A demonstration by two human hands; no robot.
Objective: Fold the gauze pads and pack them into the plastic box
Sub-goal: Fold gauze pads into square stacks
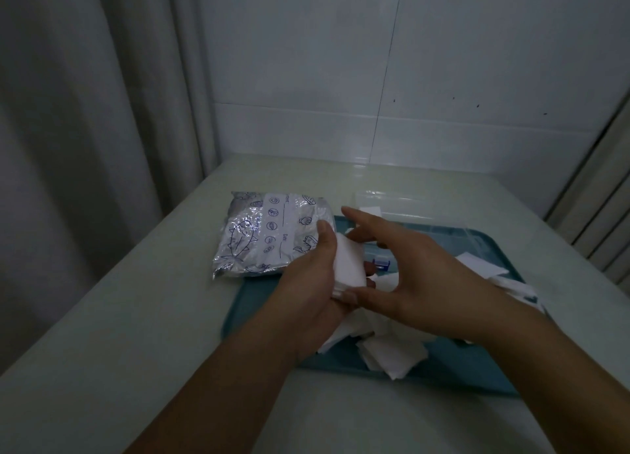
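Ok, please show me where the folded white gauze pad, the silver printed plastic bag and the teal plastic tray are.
folded white gauze pad (347,262): head view, on its flat face between the hands.
silver printed plastic bag (259,235): head view, on its printed middle.
teal plastic tray (477,239): head view, on a bare far part.

The single head view looks forward and down, close over the table (136,317) toward the wall (341,61).
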